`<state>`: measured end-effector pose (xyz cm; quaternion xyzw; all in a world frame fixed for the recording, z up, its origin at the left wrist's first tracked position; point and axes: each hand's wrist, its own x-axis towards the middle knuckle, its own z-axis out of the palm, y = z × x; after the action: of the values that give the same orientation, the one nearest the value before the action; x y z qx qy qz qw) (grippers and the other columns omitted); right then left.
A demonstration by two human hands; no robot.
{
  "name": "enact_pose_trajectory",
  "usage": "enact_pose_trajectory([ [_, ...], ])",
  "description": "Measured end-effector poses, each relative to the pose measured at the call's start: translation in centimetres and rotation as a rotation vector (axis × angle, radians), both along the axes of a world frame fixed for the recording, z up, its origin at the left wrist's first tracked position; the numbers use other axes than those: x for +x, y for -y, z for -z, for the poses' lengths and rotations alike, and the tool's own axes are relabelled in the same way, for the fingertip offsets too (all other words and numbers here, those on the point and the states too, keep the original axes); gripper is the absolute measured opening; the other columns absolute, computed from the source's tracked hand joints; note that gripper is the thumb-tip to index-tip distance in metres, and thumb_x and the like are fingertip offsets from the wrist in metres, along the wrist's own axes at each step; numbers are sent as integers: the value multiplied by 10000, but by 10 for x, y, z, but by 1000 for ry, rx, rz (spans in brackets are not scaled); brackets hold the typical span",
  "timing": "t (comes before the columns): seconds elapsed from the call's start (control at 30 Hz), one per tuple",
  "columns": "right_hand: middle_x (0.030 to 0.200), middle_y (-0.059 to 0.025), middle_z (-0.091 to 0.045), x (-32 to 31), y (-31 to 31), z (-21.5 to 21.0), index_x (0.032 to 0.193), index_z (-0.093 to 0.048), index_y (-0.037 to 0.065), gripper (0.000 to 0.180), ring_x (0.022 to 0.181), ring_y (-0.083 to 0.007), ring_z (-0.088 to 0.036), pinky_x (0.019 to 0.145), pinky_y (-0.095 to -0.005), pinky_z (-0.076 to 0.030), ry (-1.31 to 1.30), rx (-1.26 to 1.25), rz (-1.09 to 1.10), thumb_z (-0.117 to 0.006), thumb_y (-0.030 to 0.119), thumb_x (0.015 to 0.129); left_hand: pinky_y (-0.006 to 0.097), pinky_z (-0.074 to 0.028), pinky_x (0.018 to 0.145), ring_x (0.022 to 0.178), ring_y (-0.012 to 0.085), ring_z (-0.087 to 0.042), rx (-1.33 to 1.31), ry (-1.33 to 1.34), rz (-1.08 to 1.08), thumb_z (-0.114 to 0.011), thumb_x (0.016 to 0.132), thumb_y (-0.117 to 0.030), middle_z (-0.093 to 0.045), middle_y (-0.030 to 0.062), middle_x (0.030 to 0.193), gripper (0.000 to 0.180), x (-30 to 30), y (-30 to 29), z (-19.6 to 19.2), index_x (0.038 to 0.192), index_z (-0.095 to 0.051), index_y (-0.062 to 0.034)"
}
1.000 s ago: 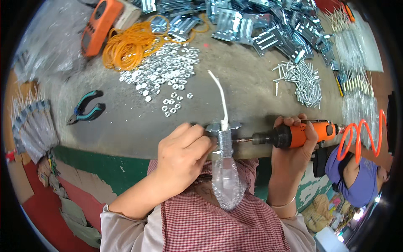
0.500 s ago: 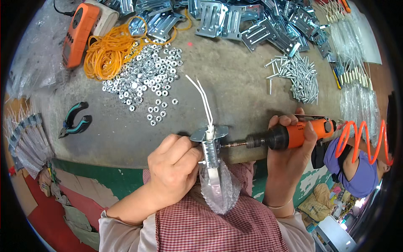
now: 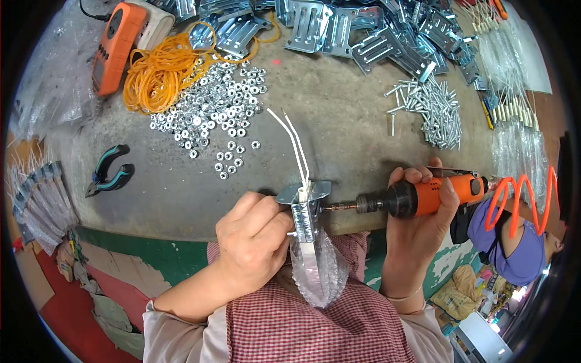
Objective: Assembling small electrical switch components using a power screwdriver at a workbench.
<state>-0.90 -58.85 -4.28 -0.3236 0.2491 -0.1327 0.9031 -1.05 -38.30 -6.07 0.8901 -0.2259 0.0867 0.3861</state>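
My right hand (image 3: 414, 224) grips an orange and black air screwdriver (image 3: 433, 196), held level. Its bit meets the right side of a shiny metal bracket (image 3: 305, 221) near the table's front edge. My left hand (image 3: 254, 239) is closed at the bracket's left side, where a small screw end sticks out below the fingers; the fingertips are partly hidden. The bracket is clamped around a flat metal strip (image 3: 311, 266) whose lower end is in bubble wrap (image 3: 330, 281). Two white wires (image 3: 296, 145) rise from its top, past a flat plate.
Nuts (image 3: 206, 109) and yellow rubber bands (image 3: 154, 81) lie at left, pliers (image 3: 109, 171) nearer. Metal brackets (image 3: 339, 33) are heaped at the back, screws (image 3: 430, 112) at right. Wrapped wired parts (image 3: 514, 130) line the right edge. A red coiled hose (image 3: 520, 202) trails right, near another person (image 3: 508, 242).
The view has shifted slightly. The screwdriver bit stays against the bracket, and both hands keep their hold.
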Motion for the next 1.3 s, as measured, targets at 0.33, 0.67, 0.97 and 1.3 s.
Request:
enact_pose_trajectory([
  [0.33,883,-37,-500,0,-1,-2,1163,-419,67,393,871,-162,-527,954,-396,-386,0,-33,-2,-587,256,863,316,-413,495,623,229,-494,15,-15,0,-652,480,10,-495,57,702,252,-1,0,-1,717,-582,-34],
  [0.67,861,-27,-488,-2,-2,2,1140,-424,88,357,850,-160,-515,929,-393,-383,38,-49,-13,-574,263,868,313,-409,487,615,222,-494,-16,-2,5,-652,501,19,-508,51,715,243,-2,1,0,731,-587,-28],
  [0.97,832,-21,-482,-1,-5,5,1102,-433,93,329,821,-157,-493,922,-389,-375,70,-65,0,-579,279,873,309,-403,481,602,215,-488,-19,3,-5,-645,512,17,-502,49,689,210,0,2,1,709,-591,-31],
  [1.3,835,-22,-485,-1,-6,4,1116,-434,90,344,821,-158,-494,970,-404,-351,53,-91,-4,-564,304,880,304,-407,480,602,210,-493,-28,-17,3,-639,515,22,-518,42,698,202,1,2,1,705,-597,-36],
])
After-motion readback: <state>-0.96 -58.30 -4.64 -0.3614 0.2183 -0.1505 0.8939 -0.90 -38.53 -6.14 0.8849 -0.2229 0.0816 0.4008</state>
